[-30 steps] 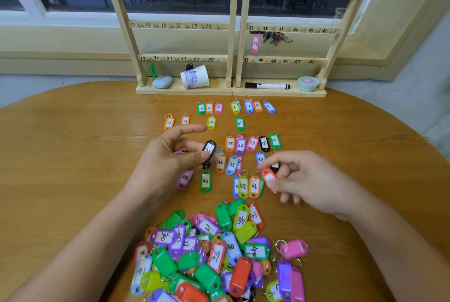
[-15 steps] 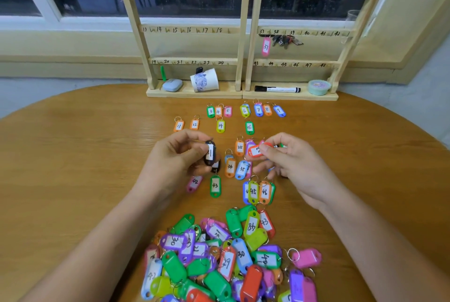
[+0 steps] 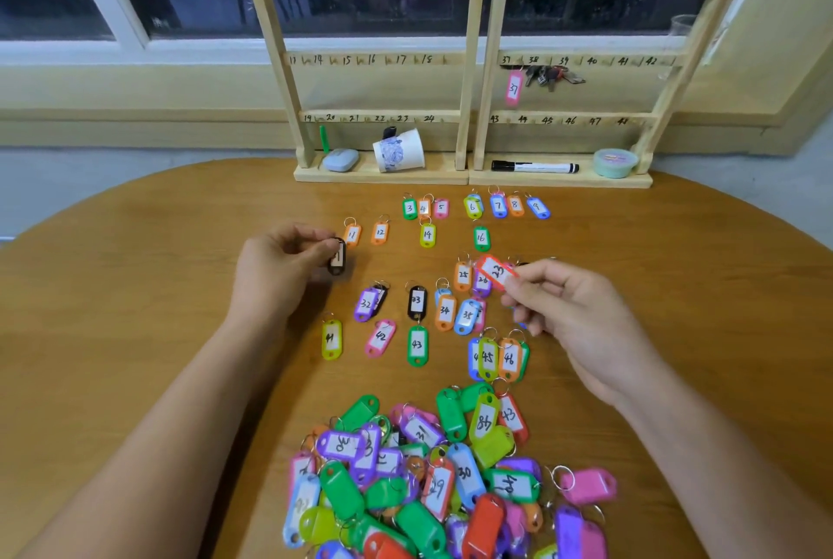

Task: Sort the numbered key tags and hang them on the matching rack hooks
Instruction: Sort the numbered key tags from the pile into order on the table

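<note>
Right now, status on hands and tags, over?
Left hand pinches black tag. Right hand pinches red tag. Pink tag 37 hung. Nothing blocks rack.

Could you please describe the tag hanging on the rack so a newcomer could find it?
Find the wooden rack across the table, right panel, middle rail. A pink tag marked 37 hangs there beside a bunch of keys, the only tag on any hook.
</note>
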Available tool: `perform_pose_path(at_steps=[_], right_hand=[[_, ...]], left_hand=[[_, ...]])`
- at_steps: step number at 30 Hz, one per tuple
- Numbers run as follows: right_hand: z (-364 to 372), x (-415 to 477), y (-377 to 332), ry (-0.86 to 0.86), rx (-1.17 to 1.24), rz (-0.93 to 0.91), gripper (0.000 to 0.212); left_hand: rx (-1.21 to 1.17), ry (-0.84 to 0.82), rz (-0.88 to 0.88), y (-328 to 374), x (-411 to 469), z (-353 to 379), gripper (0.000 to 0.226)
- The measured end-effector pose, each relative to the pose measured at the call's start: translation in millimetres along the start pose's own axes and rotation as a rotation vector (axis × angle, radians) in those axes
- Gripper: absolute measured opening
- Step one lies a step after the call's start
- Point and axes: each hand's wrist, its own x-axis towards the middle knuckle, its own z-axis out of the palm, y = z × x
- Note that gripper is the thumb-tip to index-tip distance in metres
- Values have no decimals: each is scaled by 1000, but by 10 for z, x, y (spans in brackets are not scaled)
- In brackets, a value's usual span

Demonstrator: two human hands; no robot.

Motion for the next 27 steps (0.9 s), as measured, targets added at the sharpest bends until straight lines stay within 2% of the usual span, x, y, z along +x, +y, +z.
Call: perform_pose_path(at_steps=[4, 11, 20, 27], right_hand=[[35, -31, -14, -19, 14, -2, 5], [103, -53, -24, -58, 3, -1, 11], [110, -73, -18, -41, -50, -31, 17], [108, -28, 35, 34, -109, -86, 10]], left_hand=[[164, -31, 9, -121, 103, -12, 15], [302, -29, 31, -133, 147, 46, 19], [399, 56, 78, -187, 174, 83, 20], [453, 104, 105, -163, 166, 119, 17]])
